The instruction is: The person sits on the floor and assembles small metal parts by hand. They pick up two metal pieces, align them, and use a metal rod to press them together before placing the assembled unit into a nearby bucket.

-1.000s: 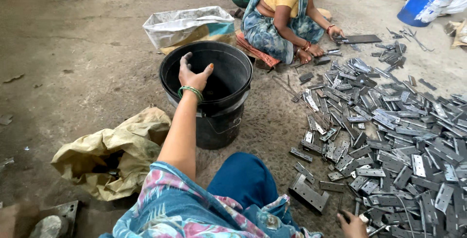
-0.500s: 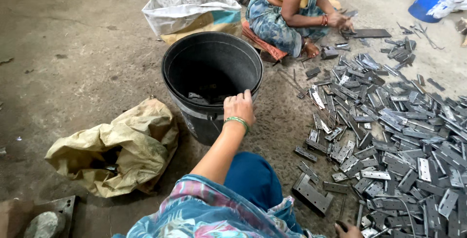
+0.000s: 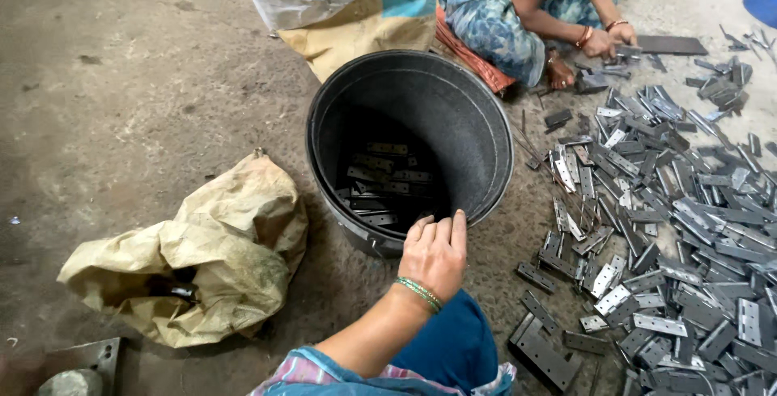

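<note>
My left hand (image 3: 437,257), with a green bangle at the wrist, lies on the near rim of a black plastic bucket (image 3: 486,133). The fingers are held together over the rim's edge and the thumb is hidden. Several flat grey metal hinges (image 3: 376,190) lie in the bottom of the bucket. My right hand is out of view. My blue-clad knee (image 3: 453,347) sits just below the left hand.
A large heap of metal hinges (image 3: 680,226) covers the floor on the right. A crumpled tan sack (image 3: 202,258) lies left of the bucket, and a white-and-tan sack (image 3: 348,8) stands behind it. Another person (image 3: 526,8) sits at the back handling hinges. The floor is concrete.
My left hand has drawn back from over the bucket's mouth to its near rim. The view has dropped closer over the bucket, and my right hand has left the picture.
</note>
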